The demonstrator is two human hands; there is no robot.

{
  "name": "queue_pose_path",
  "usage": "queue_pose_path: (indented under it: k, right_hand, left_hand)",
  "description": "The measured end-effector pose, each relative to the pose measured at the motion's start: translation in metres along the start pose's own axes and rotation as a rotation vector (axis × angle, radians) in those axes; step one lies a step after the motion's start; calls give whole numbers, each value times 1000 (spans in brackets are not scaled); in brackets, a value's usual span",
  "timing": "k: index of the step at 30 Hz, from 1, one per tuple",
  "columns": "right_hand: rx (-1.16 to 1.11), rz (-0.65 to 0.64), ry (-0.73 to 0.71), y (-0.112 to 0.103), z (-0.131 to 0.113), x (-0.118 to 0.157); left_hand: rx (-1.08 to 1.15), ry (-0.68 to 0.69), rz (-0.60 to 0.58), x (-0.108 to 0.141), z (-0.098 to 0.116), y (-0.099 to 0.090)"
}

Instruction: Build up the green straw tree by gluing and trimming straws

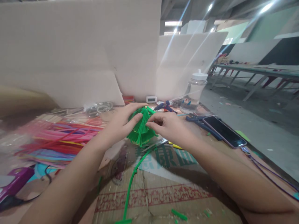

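A green cone-shaped piece [141, 132], seemingly made of pipe cleaners, is upright between my hands over the cardboard. My left hand [127, 118] wraps round its left side, thumb pressed on the front and fingers behind. At its right side my right hand [164, 123] has thumb and forefinger pinched together against the green strands; what lies in the pinch is too small to make out. A long green pipe cleaner [132, 179] trails from below the cone toward me. Scissors [160, 142] with yellow handles lie just under my right hand.
Bundles of coloured pipe cleaners [67, 133] lie left, near a purple tool [17, 182]. A glue gun [165, 106], a water bottle [195, 90] and a white board [81, 46] stand behind. On the right are a phone [224, 131] and dark-handled pliers [203, 124]. Printed cardboard [173, 205] covers the table.
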State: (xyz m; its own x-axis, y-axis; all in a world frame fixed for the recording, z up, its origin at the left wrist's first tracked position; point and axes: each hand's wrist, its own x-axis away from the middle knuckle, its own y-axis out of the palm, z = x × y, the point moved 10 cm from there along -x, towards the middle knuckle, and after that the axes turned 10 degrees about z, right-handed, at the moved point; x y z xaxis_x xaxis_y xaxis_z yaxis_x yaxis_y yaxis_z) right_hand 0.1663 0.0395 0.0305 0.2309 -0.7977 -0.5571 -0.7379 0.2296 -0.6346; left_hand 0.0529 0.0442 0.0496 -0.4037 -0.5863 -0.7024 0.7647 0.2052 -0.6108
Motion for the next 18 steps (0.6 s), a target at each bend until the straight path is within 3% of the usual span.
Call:
queue_pose_path:
  k: [9,18]
  right_hand:
    - [-100,90,-50,-40,-8,-2]
    - [-302,18,105,-35,13,-10]
  left_hand:
    - [106,-78,-45,1,-17,4]
    - [252,-257,-2,4,-54,8]
